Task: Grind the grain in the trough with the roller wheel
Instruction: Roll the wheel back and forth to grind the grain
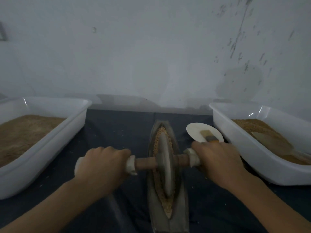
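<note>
Fingers of both hands grip the roller wheel (164,163) axle, crosswise over the trough (168,216).

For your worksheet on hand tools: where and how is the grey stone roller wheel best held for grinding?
Hold the grey stone roller wheel by the pale wrapped ends of its wooden axle, one hand each side, coming from above; the axle sticks out level across the trough.

Trough (168,214) sits centre on your worktop (117,128), grain (156,142) in it, roller wheel (165,163) standing in the grain. Left tub (50,105) to your left, right tub (252,148) to your right. Plate (196,130) between trough and right tub, brush (209,136) on it.
</note>
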`<state>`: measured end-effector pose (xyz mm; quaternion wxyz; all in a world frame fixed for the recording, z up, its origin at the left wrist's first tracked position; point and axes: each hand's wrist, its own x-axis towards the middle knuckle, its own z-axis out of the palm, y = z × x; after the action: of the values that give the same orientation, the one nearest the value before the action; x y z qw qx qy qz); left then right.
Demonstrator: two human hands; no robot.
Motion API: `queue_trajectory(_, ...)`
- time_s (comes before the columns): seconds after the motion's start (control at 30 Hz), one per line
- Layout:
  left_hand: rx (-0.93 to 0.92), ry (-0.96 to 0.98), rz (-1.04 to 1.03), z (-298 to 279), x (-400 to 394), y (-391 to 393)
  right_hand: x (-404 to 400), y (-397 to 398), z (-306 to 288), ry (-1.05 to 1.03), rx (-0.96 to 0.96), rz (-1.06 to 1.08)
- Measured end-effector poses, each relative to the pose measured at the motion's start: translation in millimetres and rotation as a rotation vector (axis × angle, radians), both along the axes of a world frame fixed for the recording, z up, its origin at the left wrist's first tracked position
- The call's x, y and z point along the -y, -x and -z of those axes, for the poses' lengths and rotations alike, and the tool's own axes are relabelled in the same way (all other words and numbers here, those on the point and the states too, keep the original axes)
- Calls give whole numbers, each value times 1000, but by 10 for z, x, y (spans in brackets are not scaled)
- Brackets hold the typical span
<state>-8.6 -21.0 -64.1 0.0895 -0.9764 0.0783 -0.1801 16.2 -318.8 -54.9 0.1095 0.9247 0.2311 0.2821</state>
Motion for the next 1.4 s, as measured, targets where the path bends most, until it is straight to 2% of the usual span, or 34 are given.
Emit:
queue_trajectory(0.13, 83, 18, -30, -48, 135, -570, -34, -653, 144, -37, -9, 145)
queue_trajectory(0.23, 61, 24, -32, -135, 225, -859, -53, -875, 129, -90, -50, 182)
queue_trajectory(0.37, 12, 32, 1, -104, 156, -601, -25, -516, 91, -52, -83, 132)
queue_trajectory(0.47, -35, 55, 45, -4, -4, -129, 35, 36, 20, -79, 19, -18)
queue_trajectory(0.57, 52, -35, 90, 11, -100, 154, 92, 300, -30, -81, 29, -75)
queue_trajectory(0.63, 86, -52, 109, -27, -90, 154, 76, 266, -25, -78, 15, -71)
queue_trajectory(0.7, 39, -3, 60, -9, -38, 6, 38, 91, 13, -58, 13, -40)
queue_trajectory(0.8, 56, 38, -9, -10, 87, -393, -31, -374, 73, 1, 31, 95)
queue_trajectory(0.93, 55, 70, -27, -64, 181, -800, -99, -769, 75, -80, -38, 189)
queue_trajectory(1.03, 26, 38, -1, -107, 160, -675, -72, -584, 33, -80, -96, 166)
queue_trajectory(1.13, -32, 29, 44, -71, 59, -296, 19, -117, 21, -55, -38, 59)
queue_trajectory(1.27, -116, 46, 89, -80, -51, -11, 89, 215, 15, -95, -71, -37)
queue_trajectory(1.4, 20, 9, 35, -71, 60, -234, 36, -105, 81, -55, -53, 69)
